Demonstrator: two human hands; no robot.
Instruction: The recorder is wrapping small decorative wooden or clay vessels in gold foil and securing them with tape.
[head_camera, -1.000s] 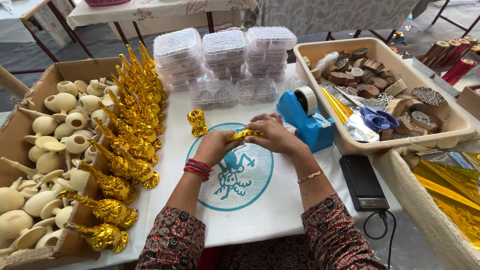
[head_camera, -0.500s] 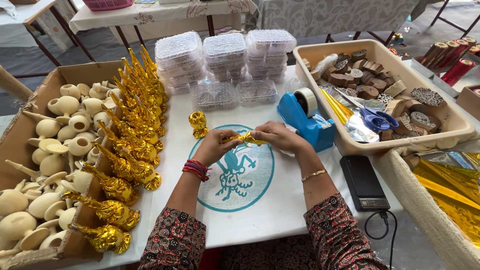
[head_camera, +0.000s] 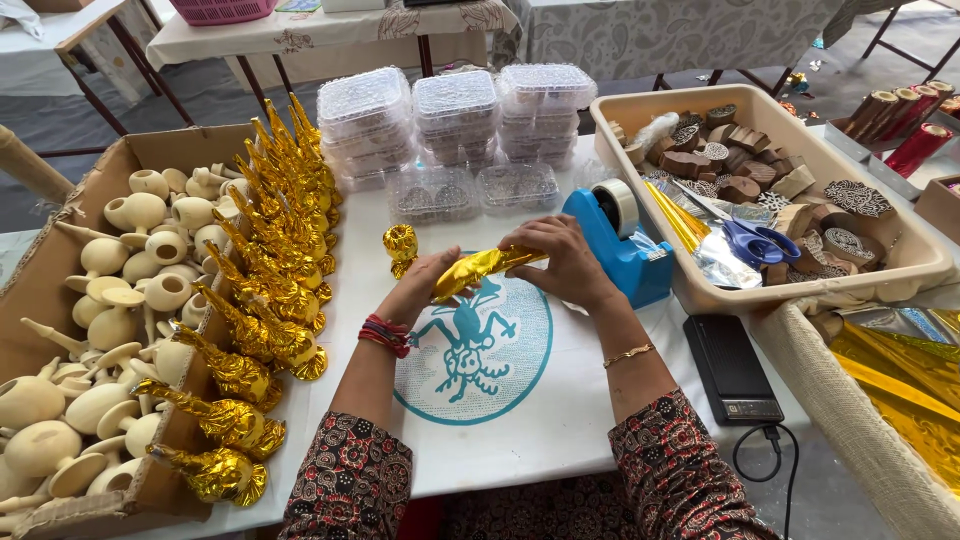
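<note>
The wrapped piece (head_camera: 480, 270) between the fingers is covered in glossy, crinkled gold foil, as are the finished gold pieces (head_camera: 270, 280) lined up along the brown cardboard box (head_camera: 60, 270). Inside that box lie matt, unglazed clay pieces (head_camera: 120, 300), pale and smooth. The tape dispenser (head_camera: 620, 250) is shiny blue plastic, the stacked lidded containers (head_camera: 455, 115) clear plastic, and the surface (head_camera: 560, 400) matt white.

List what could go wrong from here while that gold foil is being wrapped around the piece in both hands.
1. The gold foil looks thin and crinkled; pinched between the left hand and right hand, it might tear.
2. The small gold-wrapped piece stands close by the left hand, so a sweep could topple it.
3. The row of gold-wrapped pieces leans along the cardboard box edge; a nudge of the elbow might start them sliding.
</note>
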